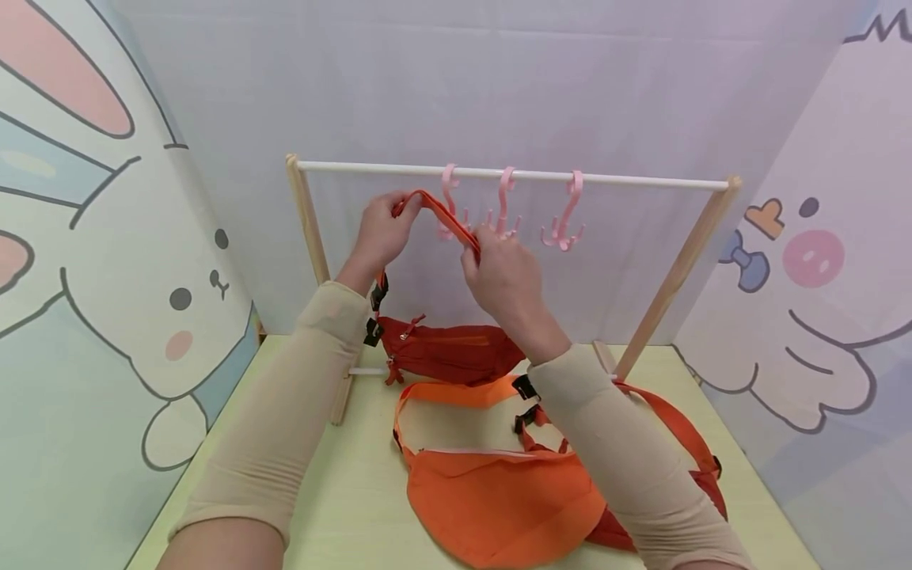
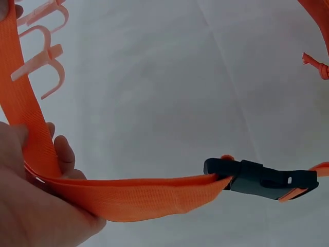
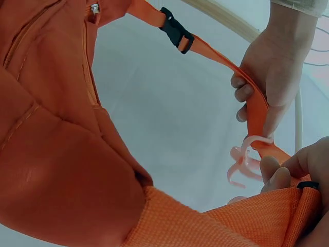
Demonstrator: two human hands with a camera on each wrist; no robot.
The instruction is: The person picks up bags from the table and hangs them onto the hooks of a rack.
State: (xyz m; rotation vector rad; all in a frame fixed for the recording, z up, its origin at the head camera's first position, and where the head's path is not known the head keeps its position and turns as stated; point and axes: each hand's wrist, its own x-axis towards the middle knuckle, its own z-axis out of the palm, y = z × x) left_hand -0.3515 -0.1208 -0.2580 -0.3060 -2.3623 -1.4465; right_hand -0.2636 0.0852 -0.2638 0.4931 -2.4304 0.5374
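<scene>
A red waist bag [image 1: 449, 355] hangs in the air by its orange strap [image 1: 443, 212], in front of a rack. My left hand [image 1: 385, 228] grips the strap left of the hooks, thumb and fingers about it. The right hand [image 1: 507, 273] pinches the strap farther right, near the pink hooks. In the left wrist view a fastened black buckle [image 2: 257, 177] sits on the strap beyond the left palm [image 2: 41, 206]. The right wrist view shows the bag body [image 3: 61, 134] close up and the right fingers [image 3: 280, 177] on the strap beside a black slider.
The rack's white bar [image 1: 641, 183] carries a pink hook [image 1: 568, 210] and two more beside it, partly behind the hands. On the table [image 1: 370, 507] lie an orange waist bag [image 1: 499, 503] and, right of it, a red bag [image 1: 708, 484] partly under the right sleeve.
</scene>
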